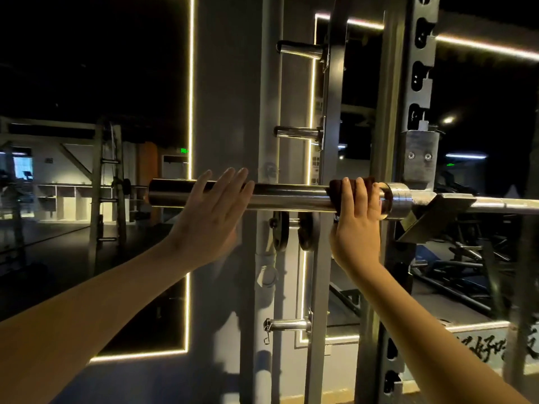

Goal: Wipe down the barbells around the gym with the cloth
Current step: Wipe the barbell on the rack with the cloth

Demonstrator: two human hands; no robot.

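A chrome barbell (285, 196) lies level across a rack hook, its thick sleeve pointing left. My right hand (355, 217) grips a dark brown cloth (369, 182) wrapped round the sleeve, close to the collar (399, 199). My left hand (213, 208) rests flat against the sleeve nearer its free end, fingers straight and pointing up. The thinner shaft (501, 205) runs off to the right past the hook.
The grey rack upright (420, 83) with keyhole slots stands at right, its J-hook (431, 217) under the bar. Chrome plate pegs (297, 132) stick out of a post behind, with small weight plates (280, 231) below the bar. Mirrors with light strips (191, 83) line the wall.
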